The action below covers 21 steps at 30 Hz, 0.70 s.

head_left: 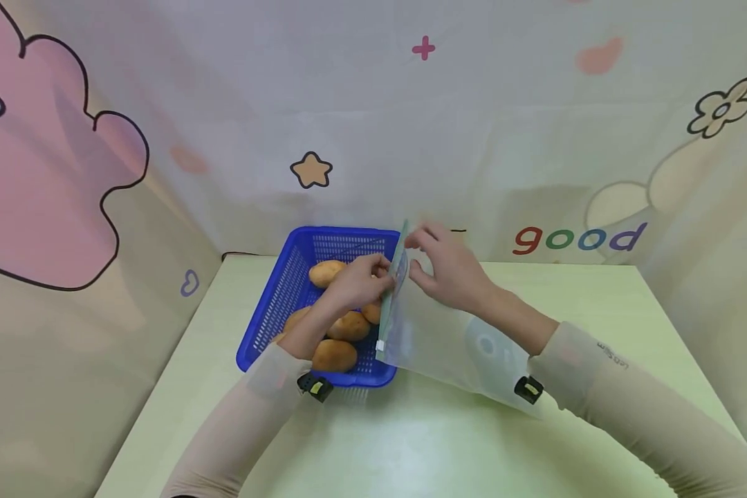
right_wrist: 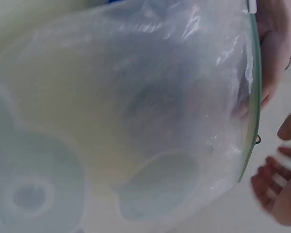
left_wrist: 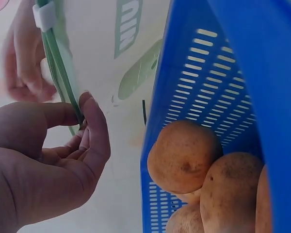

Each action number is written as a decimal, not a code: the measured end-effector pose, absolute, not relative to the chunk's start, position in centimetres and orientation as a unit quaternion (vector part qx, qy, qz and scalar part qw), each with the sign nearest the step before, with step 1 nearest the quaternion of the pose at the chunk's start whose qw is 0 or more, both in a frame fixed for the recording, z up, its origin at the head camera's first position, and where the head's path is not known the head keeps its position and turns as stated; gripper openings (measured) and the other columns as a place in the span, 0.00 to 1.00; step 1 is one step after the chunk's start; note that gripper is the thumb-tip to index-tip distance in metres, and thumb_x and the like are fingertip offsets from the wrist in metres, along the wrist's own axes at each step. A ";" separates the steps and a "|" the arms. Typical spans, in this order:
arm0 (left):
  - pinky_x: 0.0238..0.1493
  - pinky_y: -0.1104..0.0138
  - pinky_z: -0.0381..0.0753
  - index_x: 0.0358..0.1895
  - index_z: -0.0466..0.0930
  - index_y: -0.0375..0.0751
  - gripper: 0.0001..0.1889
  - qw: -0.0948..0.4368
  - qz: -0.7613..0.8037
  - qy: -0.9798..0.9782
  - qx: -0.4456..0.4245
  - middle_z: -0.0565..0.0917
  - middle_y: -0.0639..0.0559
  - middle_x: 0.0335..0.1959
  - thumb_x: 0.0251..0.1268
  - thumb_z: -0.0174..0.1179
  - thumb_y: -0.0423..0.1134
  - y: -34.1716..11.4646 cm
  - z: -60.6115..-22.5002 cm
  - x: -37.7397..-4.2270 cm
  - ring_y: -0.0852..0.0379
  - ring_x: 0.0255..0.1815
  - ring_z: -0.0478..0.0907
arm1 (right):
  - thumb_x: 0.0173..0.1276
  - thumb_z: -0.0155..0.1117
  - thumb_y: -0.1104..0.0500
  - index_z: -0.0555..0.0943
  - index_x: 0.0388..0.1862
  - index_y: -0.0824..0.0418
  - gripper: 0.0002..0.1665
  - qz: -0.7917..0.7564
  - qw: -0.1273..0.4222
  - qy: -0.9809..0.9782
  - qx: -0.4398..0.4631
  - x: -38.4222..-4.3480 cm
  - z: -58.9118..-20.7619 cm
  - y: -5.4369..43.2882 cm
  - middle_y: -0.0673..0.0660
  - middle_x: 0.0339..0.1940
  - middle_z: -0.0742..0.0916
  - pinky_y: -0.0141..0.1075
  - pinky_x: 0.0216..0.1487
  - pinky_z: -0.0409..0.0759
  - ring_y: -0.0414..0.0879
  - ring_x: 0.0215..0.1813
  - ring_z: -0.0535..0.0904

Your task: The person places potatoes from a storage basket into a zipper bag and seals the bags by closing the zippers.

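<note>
The left hand pinches the green zip edge of a translucent bag. The right hand, blurred, curves loosely just beside that edge, seemingly holding nothing. The bag spreads rightward above the bench; its edge overlaps, in the head view, a blue basket containing potatoes.

the basket is blue; potatoes brown, dark-speckled; the milky bag has green prints, green edge, white slider.

Translucent bag, green zip, white slider, aslant
</note>
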State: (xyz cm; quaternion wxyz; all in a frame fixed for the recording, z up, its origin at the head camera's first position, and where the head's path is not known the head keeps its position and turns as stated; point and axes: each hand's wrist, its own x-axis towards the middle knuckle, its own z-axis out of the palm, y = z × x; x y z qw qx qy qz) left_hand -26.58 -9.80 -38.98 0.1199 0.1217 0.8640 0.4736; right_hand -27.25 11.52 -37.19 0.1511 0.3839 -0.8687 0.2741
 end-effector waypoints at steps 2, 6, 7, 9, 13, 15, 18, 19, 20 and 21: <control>0.42 0.59 0.90 0.55 0.81 0.37 0.10 0.121 0.470 0.866 0.119 0.84 0.45 0.43 0.77 0.59 0.35 -9.6 -38.9 -26.5 0.49 0.39 0.85 | 0.75 0.67 0.56 0.78 0.54 0.66 0.17 0.314 0.109 -0.889 0.316 -26.9 -37.2 11.4 0.58 0.40 0.84 0.44 0.39 0.81 0.53 0.39 0.79; 0.46 0.54 0.90 0.56 0.81 0.39 0.10 0.127 0.450 0.876 0.116 0.84 0.45 0.44 0.78 0.60 0.37 -9.0 -38.8 -26.4 0.50 0.37 0.86 | 0.76 0.68 0.53 0.74 0.56 0.66 0.22 0.370 -0.008 -0.898 0.237 -26.6 -37.7 11.3 0.57 0.30 0.85 0.39 0.31 0.79 0.49 0.29 0.80; 0.46 0.54 0.90 0.56 0.81 0.39 0.11 0.128 0.445 0.879 0.118 0.84 0.45 0.44 0.78 0.60 0.37 -8.9 -38.9 -26.5 0.50 0.36 0.86 | 0.75 0.67 0.56 0.74 0.55 0.66 0.19 0.381 -0.028 -0.896 0.226 -26.6 -37.8 11.3 0.57 0.29 0.85 0.39 0.30 0.80 0.48 0.28 0.81; 0.43 0.56 0.90 0.56 0.81 0.39 0.11 0.122 0.433 0.885 0.122 0.84 0.46 0.43 0.77 0.61 0.37 -8.9 -39.0 -26.5 0.52 0.34 0.87 | 0.72 0.65 0.61 0.74 0.50 0.65 0.13 0.382 -0.038 -0.899 0.213 -26.6 -38.0 11.4 0.56 0.28 0.85 0.38 0.29 0.79 0.47 0.27 0.82; 0.32 0.65 0.85 0.54 0.81 0.39 0.10 0.099 0.408 0.898 0.130 0.84 0.46 0.38 0.74 0.61 0.36 -9.6 -39.5 -26.6 0.55 0.28 0.87 | 0.67 0.62 0.64 0.75 0.40 0.61 0.05 0.312 0.012 -0.926 0.211 -26.3 -37.3 12.7 0.53 0.24 0.82 0.37 0.24 0.73 0.46 0.24 0.77; 0.30 0.66 0.83 0.54 0.81 0.38 0.10 0.098 0.410 0.898 0.128 0.83 0.46 0.37 0.74 0.61 0.34 -10.2 -39.6 -26.5 0.54 0.26 0.86 | 0.65 0.60 0.65 0.76 0.38 0.60 0.04 0.260 0.047 -0.942 0.206 -26.1 -36.3 14.0 0.52 0.22 0.80 0.37 0.22 0.67 0.47 0.22 0.72; 0.29 0.67 0.83 0.55 0.80 0.35 0.11 0.103 0.423 0.892 0.123 0.82 0.44 0.36 0.74 0.61 0.32 -11.2 -39.8 -26.3 0.50 0.28 0.86 | 0.64 0.56 0.65 0.77 0.36 0.60 0.04 0.217 0.081 -0.956 0.182 -25.8 -34.5 16.3 0.53 0.19 0.78 0.37 0.18 0.61 0.49 0.20 0.69; 0.28 0.67 0.83 0.55 0.80 0.35 0.11 0.103 0.427 0.890 0.120 0.82 0.44 0.36 0.74 0.61 0.32 -11.5 -39.9 -26.3 0.49 0.29 0.86 | 0.64 0.55 0.65 0.76 0.36 0.60 0.04 0.211 0.091 -0.958 0.174 -25.6 -33.9 17.0 0.53 0.18 0.78 0.37 0.18 0.60 0.49 0.20 0.68; 0.28 0.67 0.83 0.55 0.80 0.34 0.11 0.105 0.430 0.889 0.116 0.82 0.44 0.36 0.74 0.61 0.32 -11.8 -39.9 -26.3 0.47 0.30 0.87 | 0.64 0.54 0.65 0.76 0.36 0.60 0.04 0.207 0.099 -0.959 0.166 -25.5 -33.3 17.6 0.53 0.17 0.77 0.38 0.18 0.59 0.50 0.19 0.68; 0.27 0.68 0.82 0.55 0.80 0.34 0.11 0.104 0.428 0.890 0.116 0.82 0.45 0.36 0.74 0.61 0.33 -12.0 -39.9 -26.3 0.46 0.30 0.87 | 0.64 0.54 0.64 0.77 0.35 0.59 0.04 0.207 0.107 -0.959 0.159 -25.4 -32.9 18.2 0.53 0.17 0.77 0.38 0.18 0.59 0.50 0.19 0.68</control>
